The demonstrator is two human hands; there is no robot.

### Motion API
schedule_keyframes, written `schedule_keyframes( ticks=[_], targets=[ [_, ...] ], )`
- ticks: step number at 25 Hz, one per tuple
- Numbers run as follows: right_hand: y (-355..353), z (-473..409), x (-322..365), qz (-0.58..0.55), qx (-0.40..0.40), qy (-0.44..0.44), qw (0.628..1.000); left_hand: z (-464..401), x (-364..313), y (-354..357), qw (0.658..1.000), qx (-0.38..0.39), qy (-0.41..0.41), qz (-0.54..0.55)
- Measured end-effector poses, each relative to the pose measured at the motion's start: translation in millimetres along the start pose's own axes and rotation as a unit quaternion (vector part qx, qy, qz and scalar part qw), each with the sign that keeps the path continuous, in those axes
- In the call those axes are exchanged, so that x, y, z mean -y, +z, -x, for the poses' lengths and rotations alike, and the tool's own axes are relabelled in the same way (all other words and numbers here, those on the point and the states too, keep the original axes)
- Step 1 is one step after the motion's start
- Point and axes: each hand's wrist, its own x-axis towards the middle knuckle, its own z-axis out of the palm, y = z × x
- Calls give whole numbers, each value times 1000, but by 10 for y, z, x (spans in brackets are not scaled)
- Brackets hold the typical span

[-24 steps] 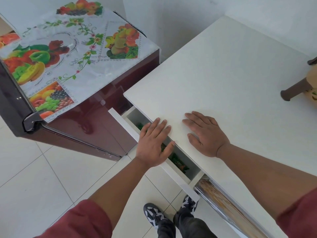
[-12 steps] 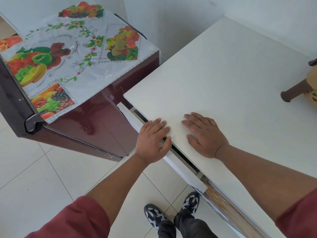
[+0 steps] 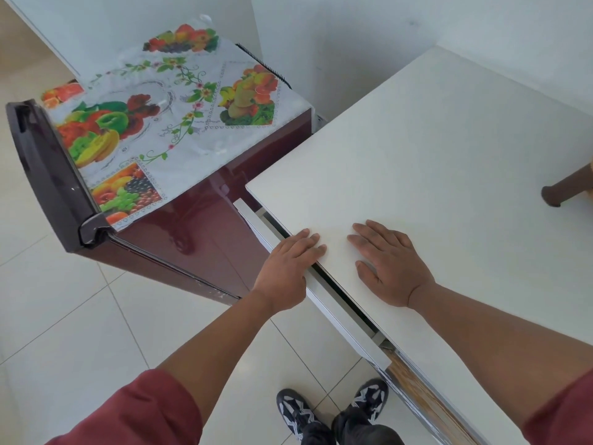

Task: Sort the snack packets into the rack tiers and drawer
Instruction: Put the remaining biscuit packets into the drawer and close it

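Drawer (image 3: 324, 303) nearly shut, L hand (image 3: 285, 271) on front.

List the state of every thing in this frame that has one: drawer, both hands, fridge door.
drawer: almost shut, a narrow dark gap left under the table edge.
left hand: fingers straight, pressing the drawer front.
right hand: flat, palm down on the table.
fridge: door shut, fruit-print cover lying on top.

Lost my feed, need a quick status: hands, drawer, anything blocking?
Left hand flat against drawer front. Right hand flat on white tabletop. Drawer nearly shut, narrow gap left. No packets visible, nothing blocking.
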Motion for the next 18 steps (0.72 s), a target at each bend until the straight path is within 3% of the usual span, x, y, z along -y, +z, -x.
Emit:
schedule_keyframes(
  ticks=[3,10,14,18],
  targets=[
    [1,0,-5,0,2,0,1000,23,12,-51,999,48,-7,-22],
    [-15,4,-4,2,7,-2,1000,-181,-182,-232,996,61,-55,-43],
    [-41,22,2,-12,12,2,1000,-122,-156,-298,985,138,-38,-100],
    [-76,46,10,-24,18,4,1000,-180,-258,-350,980,139,-38,-140]
  ],
)
